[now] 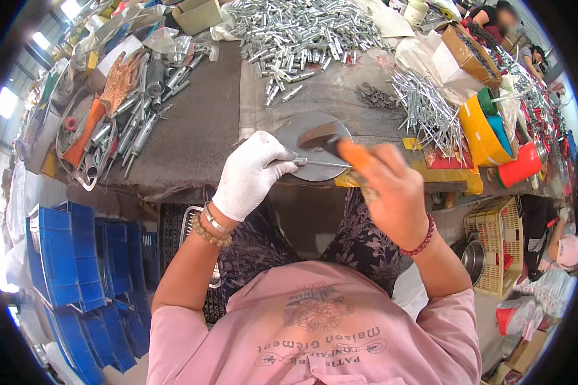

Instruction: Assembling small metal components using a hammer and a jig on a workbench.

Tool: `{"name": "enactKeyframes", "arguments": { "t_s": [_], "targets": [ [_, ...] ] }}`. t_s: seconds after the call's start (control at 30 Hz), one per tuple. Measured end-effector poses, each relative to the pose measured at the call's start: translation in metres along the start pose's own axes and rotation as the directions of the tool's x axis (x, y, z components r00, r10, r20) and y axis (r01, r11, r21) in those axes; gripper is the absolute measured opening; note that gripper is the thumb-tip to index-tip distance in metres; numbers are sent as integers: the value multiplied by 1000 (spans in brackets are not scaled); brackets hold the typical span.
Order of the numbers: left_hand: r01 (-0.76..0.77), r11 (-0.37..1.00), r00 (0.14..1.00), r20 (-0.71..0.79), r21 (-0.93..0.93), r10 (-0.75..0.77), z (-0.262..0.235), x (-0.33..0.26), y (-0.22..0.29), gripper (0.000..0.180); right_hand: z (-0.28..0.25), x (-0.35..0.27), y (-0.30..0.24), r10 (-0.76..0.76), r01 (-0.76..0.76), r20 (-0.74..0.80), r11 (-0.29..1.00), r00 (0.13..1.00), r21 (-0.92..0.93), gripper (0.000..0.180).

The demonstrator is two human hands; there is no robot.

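Note:
My left hand point(252, 172), in a white glove, pinches a small silver metal fitting point(300, 161) between thumb and fingers. A thin metal rod point(331, 165) extends to the right from the fitting. Both lie over a round grey metal plate point(293, 131) near the bench's front edge. My bare right hand point(395, 199) is wrapped around the orange handle of a hammer point(354, 154). The hammer's dark head is blurred and sits above the plate, just right of the fitting. Whether it touches the fitting or rod cannot be made out.
A heap of silver fittings point(308, 35) covers the bench's far middle. Thin rods point(424, 106) and dark small parts point(377, 96) lie right, near a yellow container point(485, 131) and red cylinder point(520, 165). Tools and an orange glove point(121, 80) lie left. Blue bins point(64, 256) stand lower left.

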State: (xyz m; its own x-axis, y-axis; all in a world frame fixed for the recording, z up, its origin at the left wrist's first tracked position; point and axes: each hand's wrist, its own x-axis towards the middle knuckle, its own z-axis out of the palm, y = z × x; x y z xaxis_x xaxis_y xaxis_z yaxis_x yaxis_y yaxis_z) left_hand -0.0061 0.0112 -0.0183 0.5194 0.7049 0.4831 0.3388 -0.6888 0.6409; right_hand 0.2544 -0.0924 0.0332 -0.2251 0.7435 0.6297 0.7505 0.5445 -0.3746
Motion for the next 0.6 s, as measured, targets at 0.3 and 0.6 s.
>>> {"name": "enactKeyframes", "arguments": {
  "t_s": [0.3,0.6],
  "targets": [
    [36,999,998,57,-20,-35,-6,3,2,16,5,10,20,142,-150,186,988,972,26,66],
    [54,998,998,-17,-24,-54,2,-8,4,19,18,-9,-10,85,-41,219,979,972,-197,35]
  ]
}}
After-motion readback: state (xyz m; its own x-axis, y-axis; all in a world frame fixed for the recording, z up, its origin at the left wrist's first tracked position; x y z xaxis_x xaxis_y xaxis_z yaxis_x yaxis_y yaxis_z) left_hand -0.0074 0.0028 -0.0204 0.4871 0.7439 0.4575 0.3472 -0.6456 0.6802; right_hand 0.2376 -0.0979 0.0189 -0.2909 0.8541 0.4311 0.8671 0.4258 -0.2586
